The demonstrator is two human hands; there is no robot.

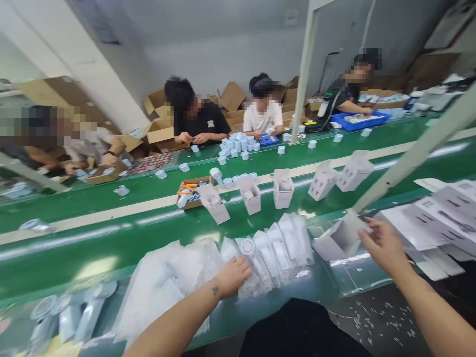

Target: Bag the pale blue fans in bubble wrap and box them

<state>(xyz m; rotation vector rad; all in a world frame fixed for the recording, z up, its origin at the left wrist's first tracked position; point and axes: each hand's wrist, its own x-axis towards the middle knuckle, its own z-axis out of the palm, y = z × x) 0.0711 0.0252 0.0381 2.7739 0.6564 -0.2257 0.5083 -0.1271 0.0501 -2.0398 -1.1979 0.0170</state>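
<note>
My left hand (234,275) is closed over the lower part of a hair dryer in a clear bag (256,255); its round grille faces up. That bag lies at the left of a row of similar bagged pieces (293,238) on the bench. Over on the right, my right hand (381,243) has its fingers closed on the edge of a white carton (334,240), which is tilted with its open top toward that hand. Part of its thumb side is hidden from me.
Unbagged pale hair dryers (89,307) and a heap of white bags (159,282) lie to the left. Flat printed cartons (435,218) are stacked at right. Open boxes (283,191) stand on the green conveyor (111,248). Several co-workers sit opposite; a slanted post (401,166) rises at right.
</note>
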